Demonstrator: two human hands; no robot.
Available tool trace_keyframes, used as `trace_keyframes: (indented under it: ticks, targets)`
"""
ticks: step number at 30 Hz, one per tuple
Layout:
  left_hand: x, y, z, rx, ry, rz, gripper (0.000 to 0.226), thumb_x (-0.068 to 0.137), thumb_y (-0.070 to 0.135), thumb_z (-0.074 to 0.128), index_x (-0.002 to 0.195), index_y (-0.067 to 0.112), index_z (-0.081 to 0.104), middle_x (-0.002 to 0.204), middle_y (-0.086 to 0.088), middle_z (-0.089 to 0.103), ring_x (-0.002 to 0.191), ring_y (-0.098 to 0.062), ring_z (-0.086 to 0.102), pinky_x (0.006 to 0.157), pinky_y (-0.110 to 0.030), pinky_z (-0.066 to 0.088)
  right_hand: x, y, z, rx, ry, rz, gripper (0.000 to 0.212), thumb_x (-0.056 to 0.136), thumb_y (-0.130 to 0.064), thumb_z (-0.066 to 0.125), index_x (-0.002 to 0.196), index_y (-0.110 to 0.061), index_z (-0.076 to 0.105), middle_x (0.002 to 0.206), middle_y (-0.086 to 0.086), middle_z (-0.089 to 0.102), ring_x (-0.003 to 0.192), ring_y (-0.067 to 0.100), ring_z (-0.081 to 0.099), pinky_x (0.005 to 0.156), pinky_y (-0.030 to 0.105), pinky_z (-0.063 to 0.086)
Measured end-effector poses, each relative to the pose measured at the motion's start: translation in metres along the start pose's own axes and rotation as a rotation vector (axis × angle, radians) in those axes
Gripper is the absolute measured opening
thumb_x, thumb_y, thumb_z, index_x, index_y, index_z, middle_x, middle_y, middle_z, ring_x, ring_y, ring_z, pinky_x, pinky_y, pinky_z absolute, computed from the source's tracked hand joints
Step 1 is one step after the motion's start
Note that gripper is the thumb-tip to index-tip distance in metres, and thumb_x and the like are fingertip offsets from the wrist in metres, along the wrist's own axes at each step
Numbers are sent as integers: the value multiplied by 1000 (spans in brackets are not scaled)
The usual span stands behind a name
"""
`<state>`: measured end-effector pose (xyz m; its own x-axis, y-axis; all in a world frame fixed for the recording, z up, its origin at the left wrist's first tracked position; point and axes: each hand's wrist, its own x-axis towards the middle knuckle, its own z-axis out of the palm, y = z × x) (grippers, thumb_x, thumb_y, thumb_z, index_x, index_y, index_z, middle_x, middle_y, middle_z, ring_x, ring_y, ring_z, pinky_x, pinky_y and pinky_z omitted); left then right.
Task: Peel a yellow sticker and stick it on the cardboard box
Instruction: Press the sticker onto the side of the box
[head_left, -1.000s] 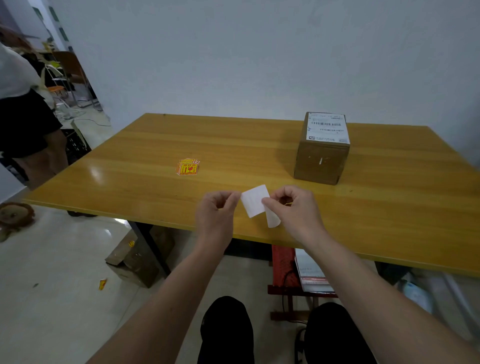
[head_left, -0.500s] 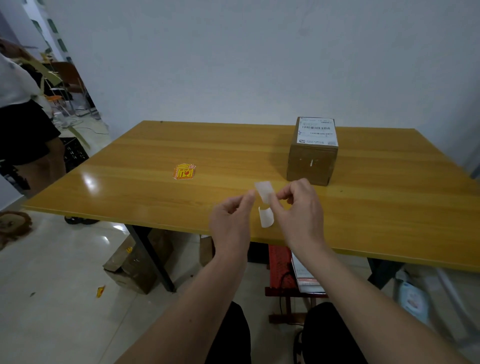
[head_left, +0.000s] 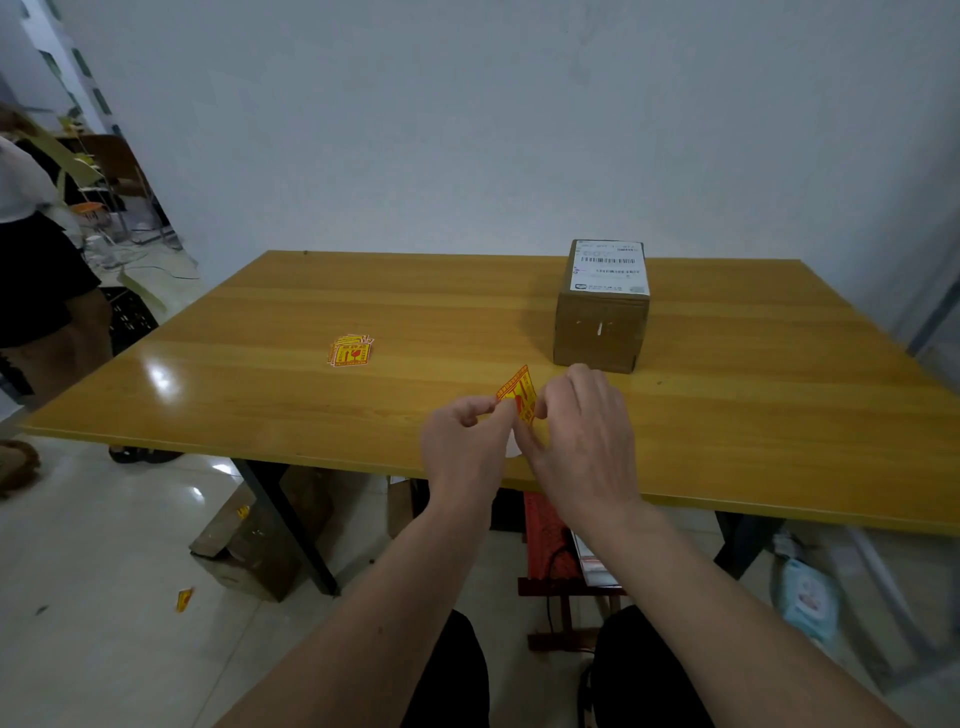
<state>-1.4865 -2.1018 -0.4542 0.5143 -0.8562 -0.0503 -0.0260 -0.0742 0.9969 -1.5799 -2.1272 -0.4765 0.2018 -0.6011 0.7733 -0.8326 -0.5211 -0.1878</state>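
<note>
A yellow sticker (head_left: 518, 393) with red print is pinched between my left hand (head_left: 465, 441) and my right hand (head_left: 584, 431), above the near edge of the wooden table (head_left: 415, 312). A bit of white backing (head_left: 511, 448) shows below the sticker, between the two hands; which hand holds it I cannot tell. The cardboard box (head_left: 602, 327) with a white shipping label on top stands on the table just beyond my right hand. A small pile of yellow stickers (head_left: 350, 351) lies on the table to the left.
A person in dark shorts (head_left: 36, 296) stands at the far left beside the table. Under the table are cardboard boxes (head_left: 249, 540), a red stool (head_left: 550, 545) and a stray yellow sticker (head_left: 184, 598) on the floor. A white wall rises behind the table.
The sticker's yellow printed face now shows where the white back was visible before. Both hands have closed in together and moved forward over the table edge, nearer the box.
</note>
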Motion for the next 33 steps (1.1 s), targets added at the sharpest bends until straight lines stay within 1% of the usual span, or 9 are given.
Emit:
trace_keyframes:
  ticks: [4,7,9,12,17,21,26,29,33]
  targets:
    - [-1,0,-1,-70,34,-17,21,83,13,65,64,23,68,73,3,65,69,-4,52,53,-8,42,1,2,-2,22,-26,41,38,77,-45,66,75,-11,49,75,6,51,67,22,48,56,33,42]
    - [1,1,-1,-280,82,-175,16,85,14,66,72,22,66,73,11,61,68,1,50,56,-4,44,0,-2,-2,223,-101,277,42,74,-51,67,81,-14,48,85,1,49,77,17,46,60,27,41]
    - [3,-2,-1,-417,32,-301,7,84,23,68,91,22,67,86,11,61,79,1,51,78,-18,43,4,-6,-5,565,-181,612,36,77,-45,67,82,-13,52,88,-1,50,82,15,48,66,25,42]
    - [3,-12,2,-594,-61,-412,31,84,27,68,114,21,61,100,8,59,103,-8,51,91,-31,39,9,-9,-9,1048,-328,1016,23,81,-34,70,82,-12,63,76,-4,55,74,12,51,67,24,43]
    - [-6,-13,14,-755,-138,-469,8,87,26,65,94,26,62,114,0,59,116,-16,46,94,-33,39,11,-15,-7,1201,-267,1178,5,79,-18,74,76,-16,70,68,-4,61,69,11,52,69,30,44]
    - [-5,-12,14,-671,-110,-428,7,86,30,65,91,25,66,108,3,62,107,-13,52,91,-31,41,14,-13,-10,1124,-206,1094,14,83,-14,69,70,-18,67,68,-5,61,67,8,52,69,25,44]
    - [7,-11,-1,-328,147,-235,13,89,31,61,81,23,66,83,11,61,76,-2,51,69,-22,42,22,7,-18,908,-137,884,13,87,-13,64,74,-14,65,68,-3,57,61,7,45,60,22,39]
    - [24,-8,-12,37,48,183,25,89,29,60,113,22,67,110,4,66,95,-5,57,83,-24,46,31,26,-21,659,-297,638,15,87,-14,63,72,-16,60,78,2,56,70,13,47,61,25,35]
    - [46,13,-6,362,-149,484,32,76,34,74,108,29,69,111,8,65,108,-13,55,100,-42,44,39,40,-25,375,-436,418,12,89,-20,62,78,-19,56,89,-1,51,83,15,48,70,26,35]
